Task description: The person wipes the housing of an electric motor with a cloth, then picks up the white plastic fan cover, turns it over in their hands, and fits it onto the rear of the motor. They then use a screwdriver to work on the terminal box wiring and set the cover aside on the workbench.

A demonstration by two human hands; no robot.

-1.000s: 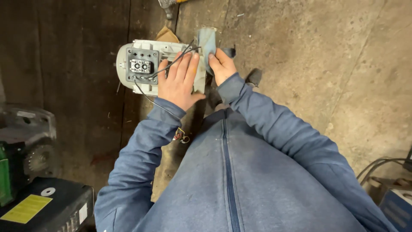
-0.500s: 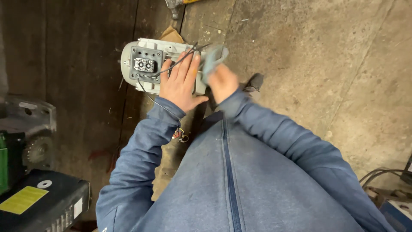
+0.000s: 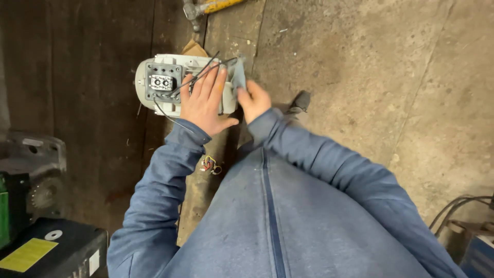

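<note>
Basically, left hand (image 3: 206,103) is pressing flat, fingers spread, on the grey motor housing (image 3: 170,85) lying on the floor, pinning it steady. Right hand (image 3: 253,100) is pinching a grey plate (image 3: 239,76) at its right end, fingers clamped on it.

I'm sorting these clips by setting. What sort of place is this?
Probably a workshop or garage: a stained bare concrete floor, a yellow-handled hammer lying on it, and a dark metal machine part with a gear at the left.

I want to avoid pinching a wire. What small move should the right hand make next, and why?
Probably pause the right hand with its grey plate and first tuck the black wires aside: they cross the grey box under the left hand, near the plate.
</note>
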